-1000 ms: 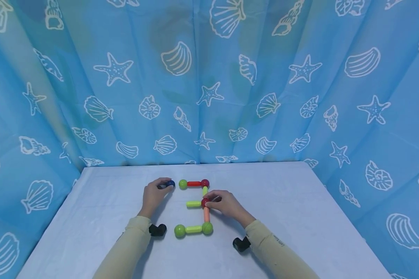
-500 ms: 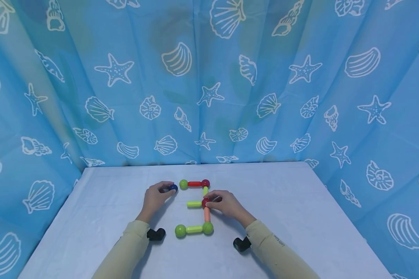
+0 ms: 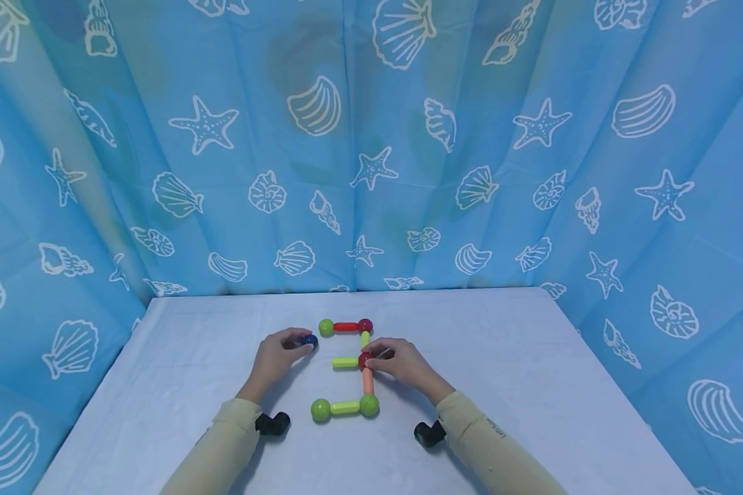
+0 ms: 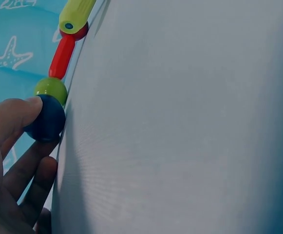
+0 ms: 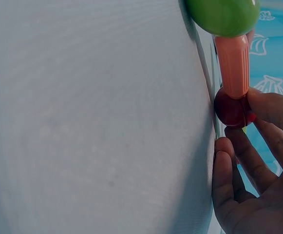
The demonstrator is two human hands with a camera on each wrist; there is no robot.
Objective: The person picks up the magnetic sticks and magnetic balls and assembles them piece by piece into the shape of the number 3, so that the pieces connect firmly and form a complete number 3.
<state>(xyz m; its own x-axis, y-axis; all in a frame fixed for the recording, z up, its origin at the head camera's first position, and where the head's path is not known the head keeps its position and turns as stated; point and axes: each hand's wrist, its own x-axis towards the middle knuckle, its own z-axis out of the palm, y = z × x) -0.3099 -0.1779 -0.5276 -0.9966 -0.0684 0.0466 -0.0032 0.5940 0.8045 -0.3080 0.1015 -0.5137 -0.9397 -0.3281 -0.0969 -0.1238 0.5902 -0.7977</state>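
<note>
Pinched between the thumb and fingers of my left hand (image 3: 276, 357) is a dark blue ball (image 4: 48, 119), left of the built shape. My right hand (image 3: 402, 364) pinches the middle red ball (image 5: 231, 108) of that shape. From this ball a yellow-green rod (image 3: 345, 362) points left with its far end bare. An orange rod (image 5: 234, 66) runs down to a green ball (image 3: 369, 404), and another yellow-green rod (image 3: 345, 408) joins that to a second green ball (image 3: 320, 410). Along the top, a red rod (image 3: 345, 326) links a green ball (image 3: 326, 327) and a red ball (image 3: 365, 326).
All of this lies on a white-covered table (image 3: 501, 385). A blue curtain (image 3: 408, 124) with white shell and starfish prints surrounds the table's back and sides. Black wrist cameras (image 3: 274, 423) stick out inward from both sleeves.
The left hand has moved the blue ball slightly right and toward the person, from beside the top green ball to a spot nearer the bare rod's level. The right hand keeps its place.
</note>
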